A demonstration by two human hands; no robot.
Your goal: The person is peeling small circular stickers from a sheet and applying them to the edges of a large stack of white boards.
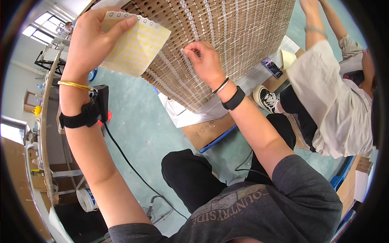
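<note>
My left hand (92, 38) grips a sheet of small round stickers (137, 46) by its upper edge, thumb on the front. The backing is pale yellow, and one row of round marks runs along its top. In front of me a tall brown board (247, 38) with rows of round holes leans at an angle; many holes are lined with white discs and strips. My right hand (207, 65) is at the board's face, thumb and forefinger pinched on a small whitish round sticker (183, 50) beside a column of discs. Whether the sticker touches the board I cannot tell.
Another person (330, 97) sits at my right, arms raised toward the board. A phone (272, 67) and a yellow pad (288, 59) lie near the board's base. Flattened cardboard (210, 131) is under it. A black cable (133, 156) hangs from my left wrist device; a white bucket (86, 200) stands left.
</note>
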